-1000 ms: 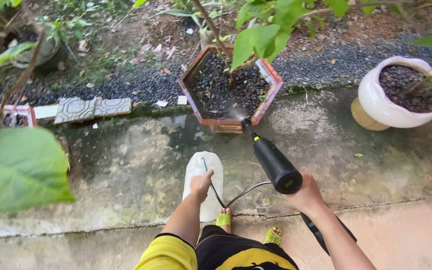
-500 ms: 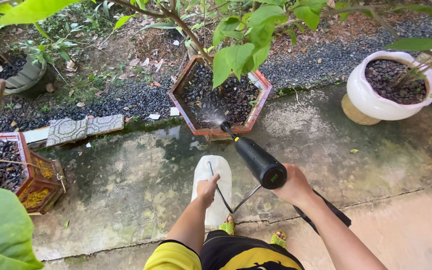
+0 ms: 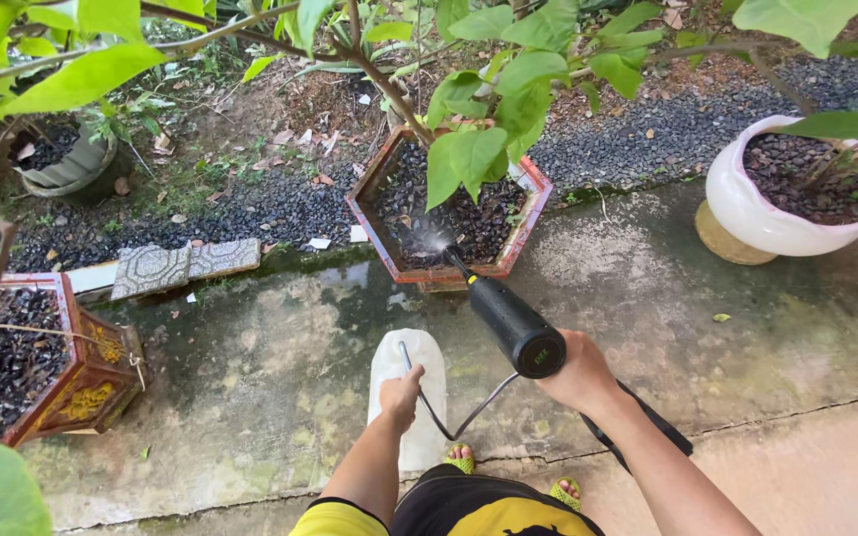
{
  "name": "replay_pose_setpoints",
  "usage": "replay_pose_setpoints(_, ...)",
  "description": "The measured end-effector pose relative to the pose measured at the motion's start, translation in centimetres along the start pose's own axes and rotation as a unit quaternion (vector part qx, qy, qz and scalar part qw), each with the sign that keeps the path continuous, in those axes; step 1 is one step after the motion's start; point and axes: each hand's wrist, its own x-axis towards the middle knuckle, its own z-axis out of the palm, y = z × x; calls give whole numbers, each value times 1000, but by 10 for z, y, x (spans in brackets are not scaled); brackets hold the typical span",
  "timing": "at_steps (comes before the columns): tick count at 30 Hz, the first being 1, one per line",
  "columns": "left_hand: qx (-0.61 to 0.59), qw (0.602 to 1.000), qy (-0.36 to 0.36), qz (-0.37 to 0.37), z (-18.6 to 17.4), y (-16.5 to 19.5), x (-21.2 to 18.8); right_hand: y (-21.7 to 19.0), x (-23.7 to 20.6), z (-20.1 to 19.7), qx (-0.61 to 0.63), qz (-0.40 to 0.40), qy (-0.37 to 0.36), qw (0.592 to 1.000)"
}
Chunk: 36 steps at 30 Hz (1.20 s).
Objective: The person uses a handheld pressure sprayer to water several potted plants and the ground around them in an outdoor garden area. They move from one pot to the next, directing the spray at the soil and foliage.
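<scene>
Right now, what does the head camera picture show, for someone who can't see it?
The right hand aims a black sprayer at a hexagonal plant pot, wetting its dark soil. The left hand carries a white jug over wet concrete.

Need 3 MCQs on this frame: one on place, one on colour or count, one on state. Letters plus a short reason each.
1. Where does the spray from the black sprayer land?
A. In the hexagonal pot
B. In the round white pot
C. On the patterned tile

2. What colour is the jug under the left hand?
A. Blue
B. White
C. Red

3. How does the right hand stand?
A. Open and empty
B. Flat on the concrete
C. Closed around the sprayer's rear end

Key: 1 A, mist shows at the nozzle over that pot's dark soil. 2 B, the jug is plainly white against the wet concrete. 3 C, the fingers wrap the sprayer's back end, nozzle pointed away.
</scene>
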Motion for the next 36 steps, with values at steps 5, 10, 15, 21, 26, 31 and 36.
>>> replay_pose_setpoints(5, 0, 1000, 15, 7, 3, 5, 2, 39, -8, -5, 32, 20, 42, 998)
replay_pose_setpoints(10, 9, 998, -63, -3, 8, 6, 7, 86, -36, -15, 161, 133, 44, 977)
replay_pose_setpoints(15, 21, 988, -156, -9, 15, 5, 4, 116, -77, -32, 277, 135, 104, 946)
replay_pose_setpoints(21, 65, 977, -199, -44, 44, 3, -20, 135, -127, -52, 332, 170, 164, 913)
replay_pose_setpoints(26, 89, 966, -234, -66, 64, -12, -38, 159, -175, -59, 280, 210, 158, 923)
replay_pose_setpoints(31, 46, 937, -338, -78, 73, -37, -57, 186, -213, -70, 267, 212, 160, 926)
replay_pose_setpoints(36, -2, 923, -370, -108, 75, -69, -83, 205, -250, -88, 245, 224, 161, 930)
